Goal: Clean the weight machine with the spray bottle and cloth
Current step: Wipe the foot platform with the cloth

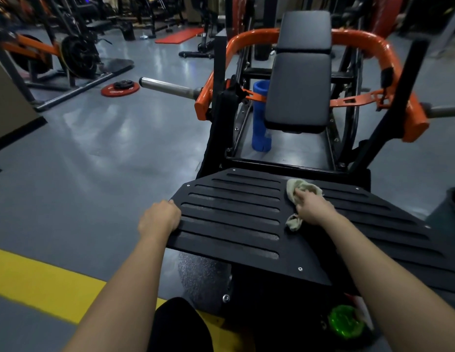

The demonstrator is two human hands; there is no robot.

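The weight machine has a black slotted footplate (236, 219) in front of me, a black padded seat (298, 92) beyond it and orange arms (399, 72). My right hand (311, 207) grips a crumpled beige cloth (301, 188) on the middle of the footplate. My left hand (159, 217) holds the footplate's left edge, fingers curled over it. A green object (344, 322), blurred, lies low at the right under the plate; I cannot tell whether it is the spray bottle.
A blue cylinder (260, 115) stands on the floor left of the seat. A steel bar sleeve (168, 87) sticks out left. Red weight plate (119, 88) lies on the grey floor. Yellow floor line (43, 283) runs at the lower left. Other machines (56, 54) stand behind.
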